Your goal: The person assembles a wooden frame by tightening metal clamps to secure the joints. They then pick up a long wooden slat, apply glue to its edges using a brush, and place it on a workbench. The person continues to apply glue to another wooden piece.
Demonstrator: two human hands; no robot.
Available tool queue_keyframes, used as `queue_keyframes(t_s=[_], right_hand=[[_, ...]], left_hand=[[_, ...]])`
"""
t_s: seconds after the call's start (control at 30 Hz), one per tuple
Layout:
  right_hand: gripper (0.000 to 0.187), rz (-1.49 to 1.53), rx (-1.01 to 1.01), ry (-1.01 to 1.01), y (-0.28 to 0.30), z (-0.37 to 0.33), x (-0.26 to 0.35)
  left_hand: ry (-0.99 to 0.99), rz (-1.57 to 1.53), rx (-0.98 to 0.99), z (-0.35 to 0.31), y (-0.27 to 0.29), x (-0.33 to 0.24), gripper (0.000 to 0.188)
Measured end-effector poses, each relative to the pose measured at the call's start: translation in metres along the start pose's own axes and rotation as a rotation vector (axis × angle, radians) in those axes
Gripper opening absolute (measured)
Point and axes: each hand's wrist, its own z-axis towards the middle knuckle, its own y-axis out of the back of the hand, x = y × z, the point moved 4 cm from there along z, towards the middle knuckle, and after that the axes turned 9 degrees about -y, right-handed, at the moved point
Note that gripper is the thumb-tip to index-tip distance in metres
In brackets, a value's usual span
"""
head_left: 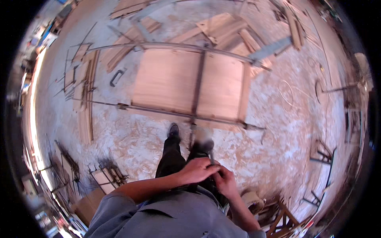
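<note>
Tool likely stiff, light; hold low. Our left hand closes round it; right hand, can't tell.

I see white glare streaking the curved left rim, softer light across the pale, brown-mottled floor, fisheye-bent edges falling to black corners, and blur smearing the dark, rounded right shoe.
</note>
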Motion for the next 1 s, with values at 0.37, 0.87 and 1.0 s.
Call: queue_keyframes(t_s=[0.37, 0.87, 1.0], right_hand=[[0.016, 0.128, -0.023, -0.179, -0.099, 0.042, 0.019], [0.016, -0.362, 0.011, -0.303, -0.185, 0.088, 0.082], [0.019, -0.460, 0.027, -0.241, -0.192, 0.097, 0.070]], left_hand=[[-0.148, 0.008, 0.028, -0.023, 0.103, 0.053, 0.040], [-0.153, -0.132, -0.115, -0.059, 0.175, 0.117, 0.028], [-0.151, -0.119, -0.047, -0.068, 0.187, 0.126, 0.027]])
